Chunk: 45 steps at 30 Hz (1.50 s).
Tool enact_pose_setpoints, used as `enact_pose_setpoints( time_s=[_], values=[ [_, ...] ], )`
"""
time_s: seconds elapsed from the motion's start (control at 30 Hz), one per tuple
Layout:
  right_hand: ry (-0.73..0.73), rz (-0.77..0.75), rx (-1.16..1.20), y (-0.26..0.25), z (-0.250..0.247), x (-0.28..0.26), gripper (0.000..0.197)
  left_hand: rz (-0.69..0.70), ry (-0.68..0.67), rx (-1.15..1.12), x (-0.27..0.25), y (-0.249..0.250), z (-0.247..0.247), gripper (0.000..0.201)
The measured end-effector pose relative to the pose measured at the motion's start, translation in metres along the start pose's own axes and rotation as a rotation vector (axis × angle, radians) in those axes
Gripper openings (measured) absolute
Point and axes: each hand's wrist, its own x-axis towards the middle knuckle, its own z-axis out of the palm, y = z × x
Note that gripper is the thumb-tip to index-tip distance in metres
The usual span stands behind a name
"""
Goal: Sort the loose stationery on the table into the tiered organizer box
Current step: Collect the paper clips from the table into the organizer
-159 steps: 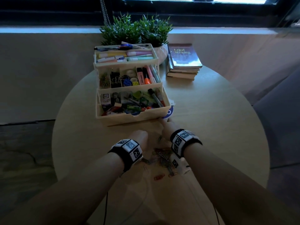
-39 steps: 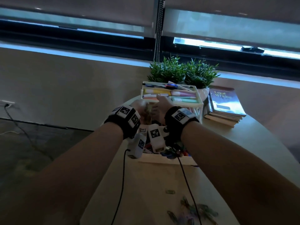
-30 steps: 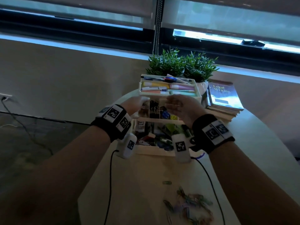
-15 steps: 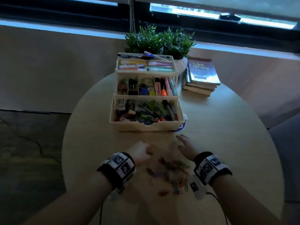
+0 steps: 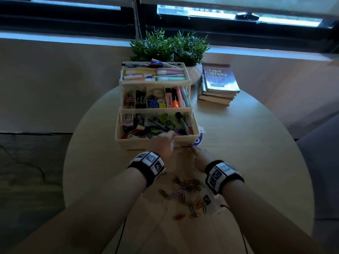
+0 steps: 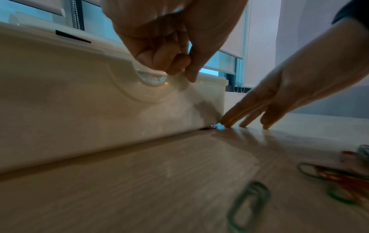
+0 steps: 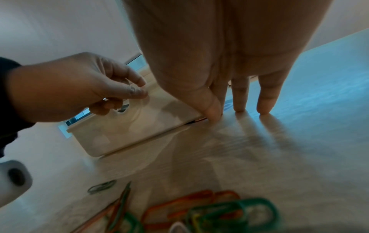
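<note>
Rests flat right hand [image 5: 200, 157] beside small paper clip [image 6: 212, 127] pinned under cream plastic tiered box [image 5: 132, 143]; curls left hand [image 5: 164, 143] at rim, hold unclear.

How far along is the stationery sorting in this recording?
Done: all three tiers of the organizer box hold stationery. In hand: the right hand touches a stray clip at the box's base; the left hand curls at its front rim. Left: the paper clip pile.

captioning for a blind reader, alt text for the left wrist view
A right hand touches the wooden table with straight fingers beside a cream plastic organizer box; a left hand, fingers curled, is at its rim. Nearby lie coloured paper clips.
</note>
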Motion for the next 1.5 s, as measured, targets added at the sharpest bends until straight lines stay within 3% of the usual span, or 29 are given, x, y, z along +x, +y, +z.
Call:
enact_pose_setpoints(
  time_s=[0.33, 0.57, 0.73, 0.9, 1.1, 1.2, 1.3, 1.4, 1.5],
  values=[
    [-0.041, 0.036, -0.042, 0.003, -0.002, 0.002, 0.069, 0.076, 0.028, 0.067, 0.013, -0.006, -0.002, 0.024],
    [-0.032, 0.008, -0.230, 0.001, 0.006, 0.020, 0.074, 0.067, 0.009, 0.092, 0.018, -0.002, -0.010, 0.024],
    [-0.018, -0.041, -0.212, 0.002, 0.017, 0.007, 0.056, 0.065, 0.009, 0.129, 0.017, -0.002, -0.010, 0.023],
    [0.163, -0.108, -0.218, 0.012, 0.042, -0.009, 0.033, 0.073, -0.017, 0.127, 0.014, -0.002, -0.005, 0.025],
    [0.170, -0.087, -0.235, 0.012, 0.038, -0.013, 0.020, 0.130, 0.038, -0.046, -0.011, 0.007, -0.008, 0.025],
    [0.163, -0.049, -0.170, 0.011, 0.036, -0.012, 0.017, 0.129, -0.119, 0.014, -0.035, 0.002, 0.003, 0.018],
    [0.155, 0.012, -0.053, 0.011, 0.036, -0.010, 0.013, -0.042, -0.416, 0.199, -0.048, -0.010, 0.012, 0.018],
    [0.148, 0.021, -0.021, 0.012, 0.040, -0.006, 0.017, -0.116, -0.488, 0.223, -0.053, -0.011, 0.013, 0.020],
    [0.141, 0.006, -0.042, 0.010, 0.045, -0.008, 0.008, -0.154, -0.532, 0.205, -0.053, -0.005, 0.014, 0.019]
  ],
)
